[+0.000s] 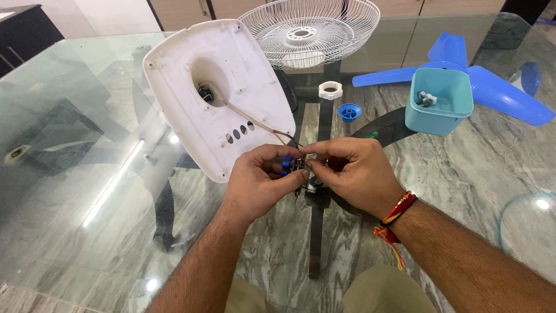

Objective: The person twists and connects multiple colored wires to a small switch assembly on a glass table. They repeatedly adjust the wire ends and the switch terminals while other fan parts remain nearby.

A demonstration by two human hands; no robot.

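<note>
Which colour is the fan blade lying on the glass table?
Blue; the fan blade shows best in the head view.

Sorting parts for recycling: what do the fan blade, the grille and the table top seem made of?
Fan blade: likely plastic, smooth uniform blue. Grille: probably white-coated metal wire, thin spokes. Table top: glass, transparent, with glossy reflections.

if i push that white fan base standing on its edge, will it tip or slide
The white fan base looks like a thin hollow shell leaning tilted on one edge, so it probably tips easily. The glass table looks smooth, so it may slide. Wires tie it to the switch block, likely tugging.
</note>
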